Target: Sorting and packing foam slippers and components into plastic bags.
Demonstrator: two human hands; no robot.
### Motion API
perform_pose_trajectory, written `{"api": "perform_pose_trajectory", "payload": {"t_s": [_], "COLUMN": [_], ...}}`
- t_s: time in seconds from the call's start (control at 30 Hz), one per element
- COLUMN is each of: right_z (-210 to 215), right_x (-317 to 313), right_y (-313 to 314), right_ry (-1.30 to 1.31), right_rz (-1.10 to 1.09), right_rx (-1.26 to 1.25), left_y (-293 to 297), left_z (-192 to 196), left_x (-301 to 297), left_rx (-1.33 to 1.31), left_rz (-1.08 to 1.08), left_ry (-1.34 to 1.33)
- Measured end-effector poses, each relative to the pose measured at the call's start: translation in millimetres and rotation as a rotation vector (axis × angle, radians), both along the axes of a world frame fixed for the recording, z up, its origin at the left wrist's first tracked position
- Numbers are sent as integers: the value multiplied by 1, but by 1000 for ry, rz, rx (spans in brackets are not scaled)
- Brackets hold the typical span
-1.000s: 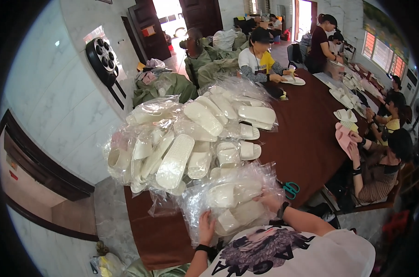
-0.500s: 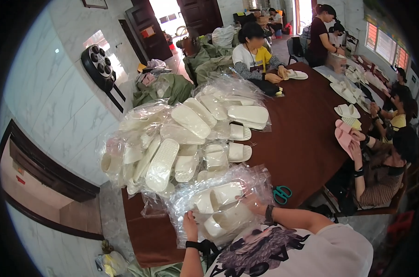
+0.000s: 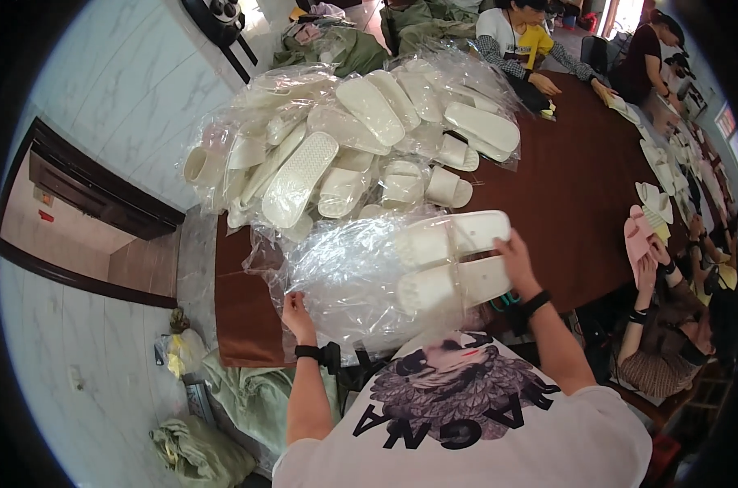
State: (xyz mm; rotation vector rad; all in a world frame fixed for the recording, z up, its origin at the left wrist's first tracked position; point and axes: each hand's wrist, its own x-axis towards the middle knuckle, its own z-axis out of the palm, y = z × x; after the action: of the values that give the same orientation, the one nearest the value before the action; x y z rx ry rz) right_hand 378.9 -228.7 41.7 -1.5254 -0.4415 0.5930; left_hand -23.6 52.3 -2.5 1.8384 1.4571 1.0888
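My right hand [image 3: 517, 259] grips a pair of white slippers [image 3: 452, 260], held side by side and drawn partly out of a clear plastic bag [image 3: 344, 276]. My left hand [image 3: 297, 313] pinches the near left edge of that bag against the dark brown table [image 3: 572, 195]. Both wrists wear black bands. Just beyond the bag lies a big heap of bagged white slippers [image 3: 361, 138].
Several people sit along the table's far and right sides, handling white and pink slippers [image 3: 641, 232]. Teal-handled scissors [image 3: 507, 301] lie under my right wrist. Green sacks [image 3: 336, 49] sit at the far end, more sacks [image 3: 198, 447] lie on the floor at left beside a marble wall.
The right hand has pulled a pair of slippers to the right, out of the bag. The left hand has slid left along the bag's edge. The view has tilted down and closer.
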Motion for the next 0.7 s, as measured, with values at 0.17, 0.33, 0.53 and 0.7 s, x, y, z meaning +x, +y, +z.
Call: {"api": "perform_pose_trajectory", "payload": {"t_s": [0.17, 0.33, 0.53, 0.7], "right_z": [17, 33, 23, 3], "right_x": [81, 133, 167, 195], "right_y": [-77, -126, -153, -153], "right_ry": [-152, -282, -432, -322], "right_rz": [-168, -402, -582, -831], "right_rx": [38, 73, -8, -84], "left_y": [-17, -16, -7, -26], "left_z": [14, 35, 18, 16], "left_x": [13, 10, -14, 1], "left_rx": [-34, 354, -131, -94], "left_rz": [46, 131, -70, -92], "left_ry": [84, 295, 187, 270]}}
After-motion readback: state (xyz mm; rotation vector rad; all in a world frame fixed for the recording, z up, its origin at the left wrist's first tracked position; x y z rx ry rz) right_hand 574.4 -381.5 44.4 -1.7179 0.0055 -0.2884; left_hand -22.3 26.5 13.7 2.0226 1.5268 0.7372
